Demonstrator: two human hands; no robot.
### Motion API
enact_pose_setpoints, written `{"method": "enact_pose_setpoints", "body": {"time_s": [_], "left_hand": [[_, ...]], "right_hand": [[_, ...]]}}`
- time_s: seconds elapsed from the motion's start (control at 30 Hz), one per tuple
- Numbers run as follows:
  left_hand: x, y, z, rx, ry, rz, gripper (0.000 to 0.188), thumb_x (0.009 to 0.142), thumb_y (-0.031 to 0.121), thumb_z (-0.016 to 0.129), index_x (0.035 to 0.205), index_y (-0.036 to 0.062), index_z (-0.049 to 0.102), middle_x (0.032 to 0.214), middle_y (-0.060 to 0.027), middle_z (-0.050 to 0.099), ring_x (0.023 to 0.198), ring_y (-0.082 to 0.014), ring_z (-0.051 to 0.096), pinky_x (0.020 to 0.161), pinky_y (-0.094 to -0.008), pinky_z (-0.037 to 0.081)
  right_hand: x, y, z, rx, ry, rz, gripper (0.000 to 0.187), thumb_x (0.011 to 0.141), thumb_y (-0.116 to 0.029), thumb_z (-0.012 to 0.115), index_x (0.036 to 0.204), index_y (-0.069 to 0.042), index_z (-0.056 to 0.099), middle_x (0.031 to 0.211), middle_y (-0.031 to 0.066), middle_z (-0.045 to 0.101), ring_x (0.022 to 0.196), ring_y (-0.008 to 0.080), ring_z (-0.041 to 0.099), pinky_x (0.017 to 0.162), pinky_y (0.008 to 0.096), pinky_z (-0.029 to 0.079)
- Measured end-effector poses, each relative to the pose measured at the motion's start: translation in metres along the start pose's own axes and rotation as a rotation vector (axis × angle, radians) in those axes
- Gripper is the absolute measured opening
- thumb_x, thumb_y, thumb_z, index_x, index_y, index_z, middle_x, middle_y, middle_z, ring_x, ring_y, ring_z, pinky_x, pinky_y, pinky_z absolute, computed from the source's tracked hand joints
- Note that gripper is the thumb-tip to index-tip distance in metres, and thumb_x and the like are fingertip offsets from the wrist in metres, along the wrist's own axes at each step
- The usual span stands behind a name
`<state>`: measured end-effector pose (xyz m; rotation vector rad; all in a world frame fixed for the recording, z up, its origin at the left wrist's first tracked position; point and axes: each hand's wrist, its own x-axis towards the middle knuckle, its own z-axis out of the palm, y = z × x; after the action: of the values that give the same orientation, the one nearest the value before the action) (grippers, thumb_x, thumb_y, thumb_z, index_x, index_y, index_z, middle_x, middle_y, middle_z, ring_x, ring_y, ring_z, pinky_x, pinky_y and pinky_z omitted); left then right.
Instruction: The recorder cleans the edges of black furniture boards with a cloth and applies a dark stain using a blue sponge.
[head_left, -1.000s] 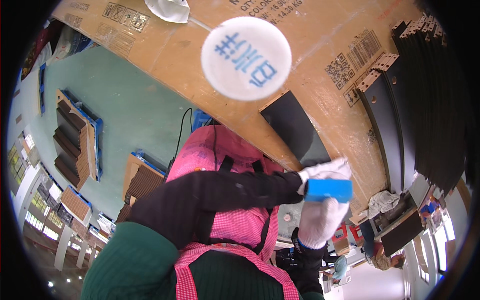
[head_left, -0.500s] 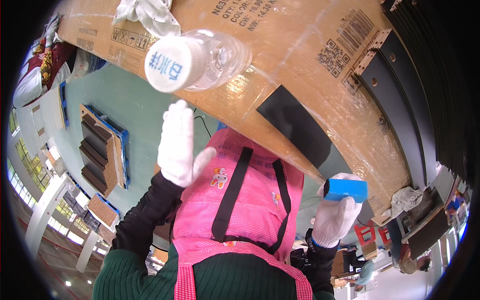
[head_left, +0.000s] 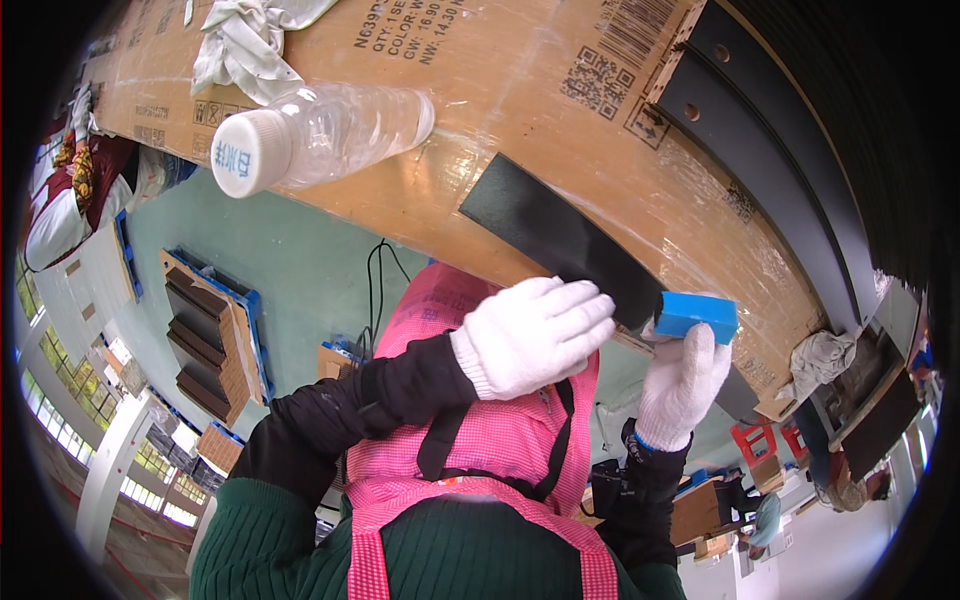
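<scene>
My left hand [head_left: 540,335], in a white knit glove, reaches across in front of me. Its fingers stretch flat over the near edge of a black panel [head_left: 560,240], holding nothing; whether they touch the panel I cannot tell. A blue block [head_left: 697,317] is gripped in my gloved right hand [head_left: 685,385], thumb and fingers around its near side. The right hand is just right of the panel's near end. That panel lies on a brown printed carton [head_left: 480,125] wrapped in clear film.
A clear plastic bottle [head_left: 350,135] with a white cap and a crumpled white cloth [head_left: 250,45] are on the carton at left. Dark boards [head_left: 770,170] lie along the right, near another rag [head_left: 820,365]. Stacked brown panels [head_left: 205,340] sit on a pallet at lower left.
My left hand has swung from near the bottle rightward to the panel's near edge. My right hand, still holding the blue block, has risen slightly. The view has shifted.
</scene>
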<state>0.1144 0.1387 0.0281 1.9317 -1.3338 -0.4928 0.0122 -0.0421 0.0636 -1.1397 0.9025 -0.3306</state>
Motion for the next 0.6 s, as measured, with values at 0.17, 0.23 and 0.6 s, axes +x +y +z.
{"method": "enact_pose_setpoints", "body": {"time_s": [0.17, 0.23, 0.6], "left_hand": [[0.002, 0.0, 0.021, 0.245, -0.003, 0.041, 0.048, 0.087, 0.021, 0.069, 0.133, 0.0067, 0.067, 0.149, -0.01, 0.059, 0.136, -0.0242, 0.057, 0.101, -0.0373, 0.052], [-0.001, -0.007, 0.029, 0.219, 0.028, 0.065, 0.047, 0.088, 0.02, 0.068, 0.133, 0.0077, 0.067, 0.15, -0.0092, 0.059, 0.136, -0.0229, 0.057, 0.099, -0.0357, 0.052], [-0.014, -0.045, 0.056, 0.148, 0.225, 0.237, 0.047, 0.088, 0.014, 0.062, 0.135, 0.0095, 0.066, 0.148, -0.0044, 0.06, 0.142, -0.0179, 0.052, 0.084, -0.0278, 0.054]], "right_hand": [[0.022, -0.015, 0.008, -0.222, -0.005, 0.072, 0.035, 0.099, -0.016, 0.07, 0.127, 0.001, 0.059, 0.116, 0.0109, 0.066, 0.096, 0.0173, 0.065, 0.081, 0.0304, 0.055], [0.04, -0.02, 0.021, -0.481, -0.105, 0.084, 0.037, 0.1, -0.018, 0.069, 0.131, 0.0, 0.059, 0.112, 0.008, 0.066, 0.094, 0.014, 0.063, 0.08, 0.0281, 0.051], [0.088, 0.003, 0.133, -0.711, -0.409, -0.117, 0.038, 0.088, -0.012, 0.081, 0.122, -0.004, 0.066, 0.101, 0.0067, 0.072, 0.09, 0.014, 0.068, 0.084, 0.0303, 0.056]]}}
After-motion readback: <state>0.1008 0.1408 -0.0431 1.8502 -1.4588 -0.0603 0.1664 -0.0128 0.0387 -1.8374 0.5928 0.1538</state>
